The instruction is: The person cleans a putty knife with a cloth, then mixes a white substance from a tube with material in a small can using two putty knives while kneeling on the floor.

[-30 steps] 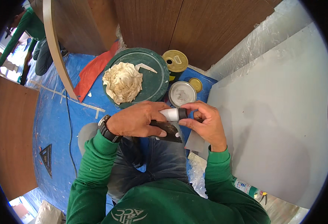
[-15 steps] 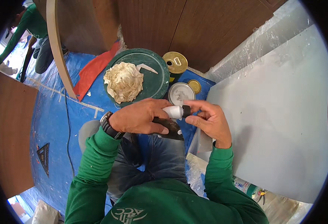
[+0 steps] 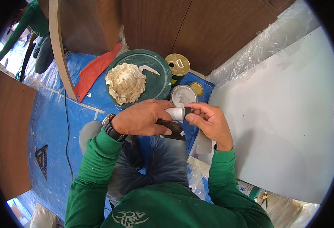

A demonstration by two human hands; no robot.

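My left hand (image 3: 138, 118) is closed around a small white bottle (image 3: 175, 113), held on its side with its end toward the right. The same hand also grips a dark, flat blade like a putty knife (image 3: 173, 130), pressed under the thumb below the bottle; its handle is hidden. At the bottle's right end is a black cap (image 3: 188, 111). The thumb and fingers of my right hand (image 3: 213, 123) pinch this cap. Just beyond the hands stands a round tin with a silvery, smeared top (image 3: 184, 95).
A dark green round lid (image 3: 159, 86) bears crumpled cream cloth or paper (image 3: 126, 83) and a pale shard. Gold-topped tins (image 3: 178, 64) stand beside it. A white panel (image 3: 281, 114) rises at right. A cable (image 3: 67, 133) and black triangular square (image 3: 41, 161) lie on blue sheeting. Another person kneels far left.
My right thumb and fingers have closed in on the black cap; they were more spread before. The left hand keeps its hold on the bottle and blade.
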